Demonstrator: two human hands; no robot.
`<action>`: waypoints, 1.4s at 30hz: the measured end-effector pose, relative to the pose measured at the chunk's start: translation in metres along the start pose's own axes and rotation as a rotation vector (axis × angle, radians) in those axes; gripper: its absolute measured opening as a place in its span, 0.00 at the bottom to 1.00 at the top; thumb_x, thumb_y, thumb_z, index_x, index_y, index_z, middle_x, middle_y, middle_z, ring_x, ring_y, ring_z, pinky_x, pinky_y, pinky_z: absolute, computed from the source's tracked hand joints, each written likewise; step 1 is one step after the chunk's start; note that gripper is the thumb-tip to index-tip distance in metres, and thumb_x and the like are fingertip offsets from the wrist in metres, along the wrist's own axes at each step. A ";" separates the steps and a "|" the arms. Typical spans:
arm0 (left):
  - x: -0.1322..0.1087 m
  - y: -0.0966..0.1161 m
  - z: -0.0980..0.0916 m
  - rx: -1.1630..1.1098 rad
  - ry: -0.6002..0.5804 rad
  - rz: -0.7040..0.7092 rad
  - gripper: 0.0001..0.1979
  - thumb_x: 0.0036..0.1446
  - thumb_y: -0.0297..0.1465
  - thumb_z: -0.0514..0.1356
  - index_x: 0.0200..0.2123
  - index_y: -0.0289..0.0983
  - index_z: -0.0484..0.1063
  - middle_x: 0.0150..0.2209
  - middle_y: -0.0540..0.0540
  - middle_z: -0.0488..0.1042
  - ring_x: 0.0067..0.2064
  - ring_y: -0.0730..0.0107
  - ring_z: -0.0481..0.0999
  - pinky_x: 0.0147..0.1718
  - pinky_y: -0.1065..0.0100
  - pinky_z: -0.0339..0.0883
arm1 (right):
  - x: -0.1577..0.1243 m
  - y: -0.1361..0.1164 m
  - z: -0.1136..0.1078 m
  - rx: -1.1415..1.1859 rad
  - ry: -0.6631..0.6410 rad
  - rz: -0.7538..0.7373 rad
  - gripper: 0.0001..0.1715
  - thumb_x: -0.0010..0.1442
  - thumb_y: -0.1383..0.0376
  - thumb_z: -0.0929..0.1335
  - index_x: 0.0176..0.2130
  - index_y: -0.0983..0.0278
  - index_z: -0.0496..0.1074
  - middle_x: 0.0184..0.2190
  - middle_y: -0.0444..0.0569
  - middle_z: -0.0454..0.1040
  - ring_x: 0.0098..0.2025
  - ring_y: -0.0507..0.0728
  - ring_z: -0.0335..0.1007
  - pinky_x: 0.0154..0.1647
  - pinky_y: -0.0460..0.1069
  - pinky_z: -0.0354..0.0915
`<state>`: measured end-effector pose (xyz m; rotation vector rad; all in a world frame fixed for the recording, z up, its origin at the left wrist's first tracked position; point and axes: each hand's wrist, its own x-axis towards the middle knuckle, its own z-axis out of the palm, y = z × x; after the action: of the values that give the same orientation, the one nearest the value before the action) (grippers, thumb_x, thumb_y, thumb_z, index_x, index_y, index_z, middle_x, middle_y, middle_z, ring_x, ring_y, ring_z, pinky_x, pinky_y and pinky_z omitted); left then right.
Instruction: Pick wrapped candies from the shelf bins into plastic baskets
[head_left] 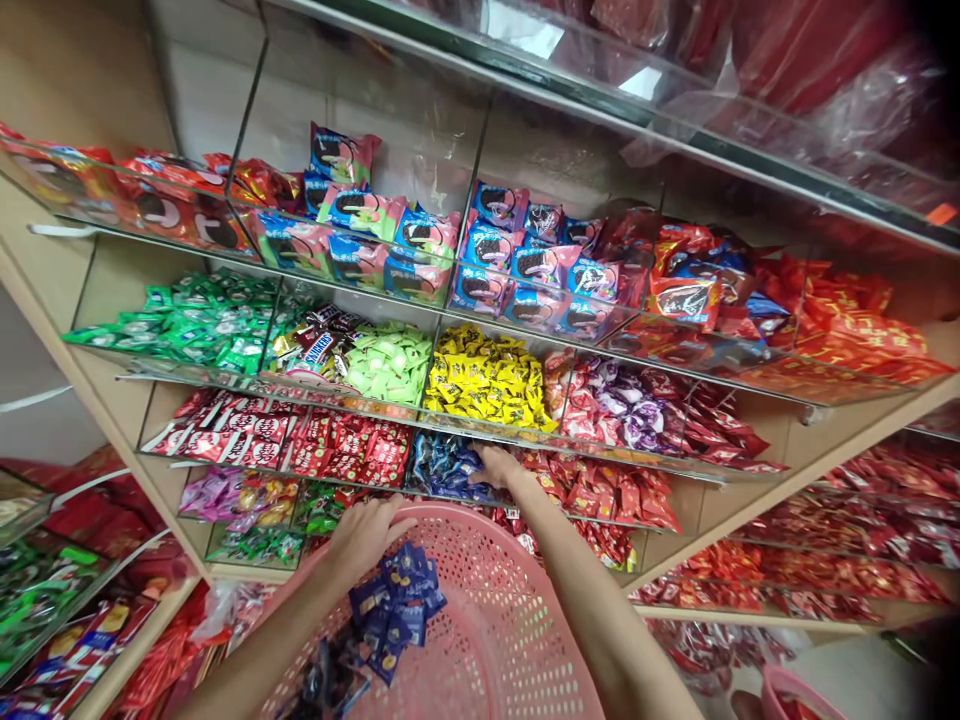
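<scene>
My left hand [367,532] is closed over the near-left part of the far rim of a pink perforated plastic basket [517,610]. Inside the basket lie blue-wrapped candies [401,600], with darker wrapped pieces [330,675] lower left, partly behind my left forearm. My right hand [496,470] reaches past the basket into a shelf compartment of shiny dark blue wrapped candies [442,465]. Its fingers look apart and touch the candies at the compartment's right side; the fingertips are partly hidden.
Wooden shelving with clear-fronted compartments holds yellow candies [487,380], green packets [202,320], red-and-white packets [232,430] and blue-pink cookie packs [536,265]. The clear shelf front [495,432] runs just above my right hand. Another pink container [799,690] stands at lower right.
</scene>
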<state>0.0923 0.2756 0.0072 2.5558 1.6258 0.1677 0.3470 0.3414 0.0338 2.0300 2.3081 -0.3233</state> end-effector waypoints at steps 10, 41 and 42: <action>0.004 -0.007 0.019 -0.008 -0.014 -0.008 0.22 0.58 0.43 0.45 0.49 0.39 0.65 0.39 0.40 0.75 0.44 0.57 0.73 0.41 0.62 0.62 | -0.001 -0.007 0.010 -0.024 0.081 0.107 0.40 0.44 0.60 0.71 0.54 0.62 0.57 0.48 0.59 0.68 0.48 0.64 0.67 0.43 0.54 0.63; 0.005 0.028 -0.004 0.011 0.017 -0.045 0.26 0.55 0.51 0.41 0.44 0.41 0.66 0.36 0.41 0.75 0.40 0.57 0.74 0.37 0.64 0.62 | -0.074 -0.007 -0.005 0.400 0.414 -0.027 0.19 0.54 0.57 0.65 0.44 0.61 0.64 0.42 0.47 0.70 0.41 0.54 0.65 0.41 0.47 0.59; 0.005 0.028 -0.003 0.017 0.014 -0.040 0.26 0.55 0.51 0.41 0.44 0.41 0.66 0.36 0.41 0.75 0.40 0.57 0.74 0.37 0.63 0.62 | -0.087 -0.009 -0.005 0.452 0.444 -0.057 0.18 0.54 0.57 0.65 0.44 0.62 0.64 0.41 0.47 0.70 0.40 0.54 0.65 0.41 0.47 0.59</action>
<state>0.1190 0.2683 0.0144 2.5379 1.6889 0.1697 0.3503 0.2565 0.0550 2.4557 2.7604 -0.4768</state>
